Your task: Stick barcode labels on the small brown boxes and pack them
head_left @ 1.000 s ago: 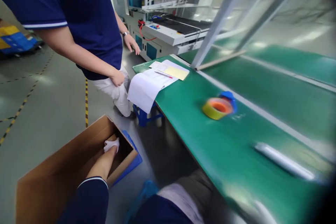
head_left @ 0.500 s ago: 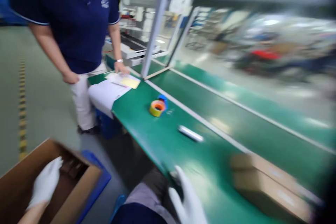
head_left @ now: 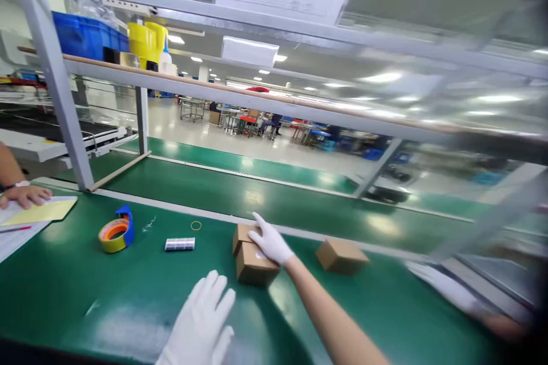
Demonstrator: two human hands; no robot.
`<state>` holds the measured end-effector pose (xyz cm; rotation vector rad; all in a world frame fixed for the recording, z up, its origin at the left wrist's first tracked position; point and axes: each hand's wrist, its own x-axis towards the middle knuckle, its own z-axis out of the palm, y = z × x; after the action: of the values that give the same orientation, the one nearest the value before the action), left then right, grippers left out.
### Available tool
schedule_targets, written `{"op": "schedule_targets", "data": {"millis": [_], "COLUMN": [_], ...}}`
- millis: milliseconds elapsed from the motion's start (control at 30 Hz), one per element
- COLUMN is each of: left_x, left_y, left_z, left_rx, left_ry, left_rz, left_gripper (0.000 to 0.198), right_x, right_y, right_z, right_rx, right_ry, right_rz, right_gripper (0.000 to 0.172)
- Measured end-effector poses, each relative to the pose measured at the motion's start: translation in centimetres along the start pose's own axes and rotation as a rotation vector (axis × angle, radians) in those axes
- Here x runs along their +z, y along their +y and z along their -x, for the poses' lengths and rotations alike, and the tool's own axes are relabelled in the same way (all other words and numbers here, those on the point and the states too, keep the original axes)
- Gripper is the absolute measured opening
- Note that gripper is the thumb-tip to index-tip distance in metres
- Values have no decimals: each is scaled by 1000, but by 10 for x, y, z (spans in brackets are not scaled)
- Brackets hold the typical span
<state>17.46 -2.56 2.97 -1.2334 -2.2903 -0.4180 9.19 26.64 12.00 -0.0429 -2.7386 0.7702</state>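
My left hand (head_left: 199, 319), in a white glove, is over the near part of the green worktable (head_left: 141, 291). Its fingers are stretched out and nothing is in them. Farther forward, my gloved right hand (head_left: 270, 244) grips a small brown cardboard box (head_left: 257, 267) from above. A second cardboard box (head_left: 242, 234) touches it from behind, partly covered by my fingers. Some of the right fingers are hidden behind the boxes. Another cardboard box (head_left: 341, 255) sits apart to the right.
Left of the boxes lie a roll of labels (head_left: 180, 244), a rubber band (head_left: 196, 226) and a tape dispenser (head_left: 115, 235). A co-worker's hand (head_left: 28, 195) rests on papers at the far left. Another person's gloved hand (head_left: 445, 285) is blurred at right. A metal shelf frame (head_left: 60, 85) spans the table.
The view has swung right and up. My left hand has left the open carton and is over the table. My right hand has moved forward onto the boxes.
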Motion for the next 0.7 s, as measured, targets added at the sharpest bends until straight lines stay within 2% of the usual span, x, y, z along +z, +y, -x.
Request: {"op": "schedule_targets", "data": {"millis": [33,100,167,233,333,433,500,567,633,700], "left_x": [11,33,49,53,38,9,-5,-10,-7,-1], "left_y": [15,42,57,60,47,31,25,23,22,23], "left_z": [-22,-49,-56,-53,-50,-65,-80,-91,-97,-99], "left_rx": [39,11,-102,-217,-306,-320,-335,-362,-384,-392], "left_ry": [-2,0,-4,-12,-110,-293,-384,-422,-423,-416], "left_rz": [-10,-14,-11,-29,-54,4,72,125,137,122], "left_gripper": [57,63,83,99,89,89,93,94,97,101], "right_x": [8,24,36,41,41,31,12,-21,-67,-115], "right_y": [1,-3,-13,-24,-38,-44,-37,-16,17,57], "right_z": [10,35,60,84,115,130,124,104,79,60], "right_rx": [42,118,164,162,129,95,34,-1,71,212], "right_ry": [28,96,141,136,98,51,-22,-18,145,347], "right_rz": [5,15,19,3,-68,-133,-127,-66,26,115], "right_gripper": [60,58,56,58,65,69,74,77,65,49]}}
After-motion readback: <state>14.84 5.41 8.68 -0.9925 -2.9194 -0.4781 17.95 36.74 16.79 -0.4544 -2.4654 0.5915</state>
